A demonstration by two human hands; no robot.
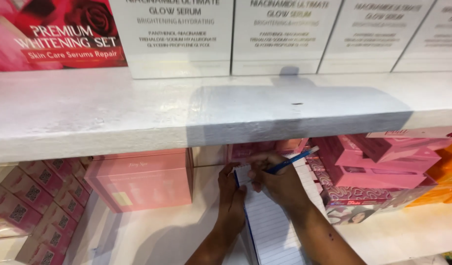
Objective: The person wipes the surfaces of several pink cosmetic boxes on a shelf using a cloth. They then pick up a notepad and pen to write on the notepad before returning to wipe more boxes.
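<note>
A lined white notepad (270, 223) with a blue edge lies on the lower white shelf (152, 235). My left hand (231, 194) rests along the pad's left edge and steadies it. My right hand (277, 179) grips a blue pen (292, 160), its tip down near the top of the page. The pen's upper end points up to the right. Both forearms come in from the bottom of the view. The upper shelf hides the far end of the pad.
A thick white upper shelf (186, 113) juts out above my hands, carrying several white boxes (179, 34) and a red box (54, 34). A pink box (142, 179) stands left of the pad. Small pink boxes (39, 206) lie far left; pink cartons (378, 167) and orange boxes (444, 179) stand right.
</note>
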